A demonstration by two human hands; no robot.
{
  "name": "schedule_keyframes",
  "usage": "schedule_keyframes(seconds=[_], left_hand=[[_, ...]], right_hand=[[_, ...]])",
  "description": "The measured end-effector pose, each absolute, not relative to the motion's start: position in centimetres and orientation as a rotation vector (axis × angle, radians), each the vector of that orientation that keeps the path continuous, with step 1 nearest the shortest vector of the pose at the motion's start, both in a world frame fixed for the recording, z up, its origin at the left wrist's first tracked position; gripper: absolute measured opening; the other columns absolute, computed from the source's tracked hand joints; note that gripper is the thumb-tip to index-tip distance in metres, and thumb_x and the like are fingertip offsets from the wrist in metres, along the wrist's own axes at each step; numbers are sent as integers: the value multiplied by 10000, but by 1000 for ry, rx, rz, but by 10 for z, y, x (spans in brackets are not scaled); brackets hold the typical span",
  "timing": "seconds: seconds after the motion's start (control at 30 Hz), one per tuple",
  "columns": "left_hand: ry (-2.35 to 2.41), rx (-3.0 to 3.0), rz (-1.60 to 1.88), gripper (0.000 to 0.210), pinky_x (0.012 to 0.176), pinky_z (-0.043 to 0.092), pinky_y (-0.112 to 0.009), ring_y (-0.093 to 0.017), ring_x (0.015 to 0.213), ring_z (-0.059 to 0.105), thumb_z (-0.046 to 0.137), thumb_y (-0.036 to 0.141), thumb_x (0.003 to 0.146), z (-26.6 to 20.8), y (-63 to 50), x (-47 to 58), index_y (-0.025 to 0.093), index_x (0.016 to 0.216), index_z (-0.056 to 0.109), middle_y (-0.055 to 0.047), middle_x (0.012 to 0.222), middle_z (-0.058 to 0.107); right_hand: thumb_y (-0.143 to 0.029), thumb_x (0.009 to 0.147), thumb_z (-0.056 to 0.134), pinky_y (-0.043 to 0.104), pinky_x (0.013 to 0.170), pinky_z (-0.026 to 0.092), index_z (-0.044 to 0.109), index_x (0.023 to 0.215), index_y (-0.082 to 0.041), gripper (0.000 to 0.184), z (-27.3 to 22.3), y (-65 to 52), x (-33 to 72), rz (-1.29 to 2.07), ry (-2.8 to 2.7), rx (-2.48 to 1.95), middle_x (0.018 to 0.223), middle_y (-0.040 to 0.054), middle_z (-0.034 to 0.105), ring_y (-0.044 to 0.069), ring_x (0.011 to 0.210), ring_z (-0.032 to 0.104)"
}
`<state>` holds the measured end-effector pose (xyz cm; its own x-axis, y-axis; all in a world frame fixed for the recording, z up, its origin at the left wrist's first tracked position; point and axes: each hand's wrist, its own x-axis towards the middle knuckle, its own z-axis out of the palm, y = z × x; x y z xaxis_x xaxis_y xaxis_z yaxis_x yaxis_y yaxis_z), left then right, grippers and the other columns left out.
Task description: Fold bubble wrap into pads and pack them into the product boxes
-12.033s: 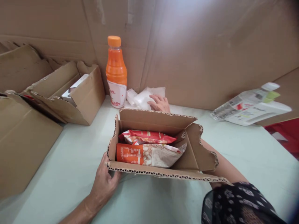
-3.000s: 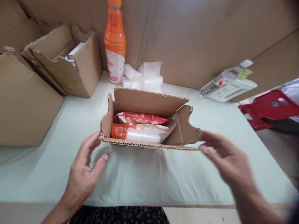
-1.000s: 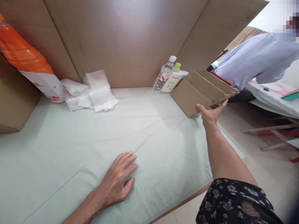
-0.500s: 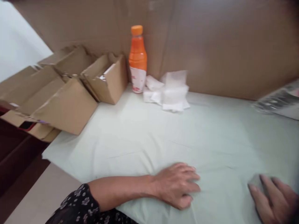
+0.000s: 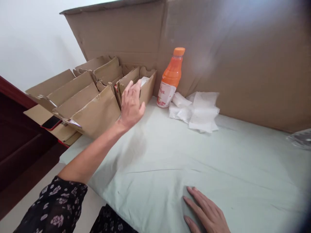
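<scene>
Okay, head view, the only one. The open carton (image 5: 148, 91) is standing at far left on the counter (image 5: 170, 158), between a group of cardboard boxes (image 5: 97, 113) on its left and an orange bottle (image 5: 170, 76) just to its right. A white item (image 5: 144, 80) is showing inside it. The left hand (image 5: 131, 109) is hovering in front of the carton's near wall, fingers (image 5: 136, 88) loosely extended, thumb apart, nothing visibly held. Can't tell whether they're touching the wall. The right hand (image 5: 207, 213) is lying at the near edge, fingers spread, holding nothing.

Handling, my judgement: the carton is looking light and fairly stiff, dry and grippy, not fragile, though the cut rims are likely bending if pinched hard. Contents are mostly hiding, so weight is staying a guess. Best hold: both end walls, low down, keeping it level. The bottle is leaning close in this view, so the right end is needing care. Plastic wrap (image 5: 200, 111) is lying right of the bottle.
</scene>
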<state>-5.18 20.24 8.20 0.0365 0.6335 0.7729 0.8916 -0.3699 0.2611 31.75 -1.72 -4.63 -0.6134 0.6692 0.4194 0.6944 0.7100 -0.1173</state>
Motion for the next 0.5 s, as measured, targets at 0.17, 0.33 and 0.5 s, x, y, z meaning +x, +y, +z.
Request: schedule_keyframes(seconds=[0.17,0.33,0.5], left_hand=[[-1681,-2071,-1184,648,1124,372,-496,-294,1176,599,472,118,854,85,252,-71,117,1498,397,-129,1098,721],[-1681,-2063,-1116,659,1089,377,-495,-347,1202,563,518,185,837,92,247,-65,97,1483,422,-190,1239,663],[-1939,-2042,-945,674,1074,396,-532,-366,1192,591,528,123,826,108,253,-62,120,1494,436,-195,1242,672]], right_hand=[[-345,955,608,405,972,557,639,1362,-249,420,-45,-20,320,-46,-2439,-1092,1435,79,645,296,1283,638],[-345,954,621,414,977,562,646,1355,-260,411,-49,-20,317,-37,-2398,-1114,1437,68,643,293,1299,626],[-332,954,622,418,975,570,644,1351,-242,408,-47,-19,317,-58,-2400,-1076,1432,79,646,289,1303,624]])
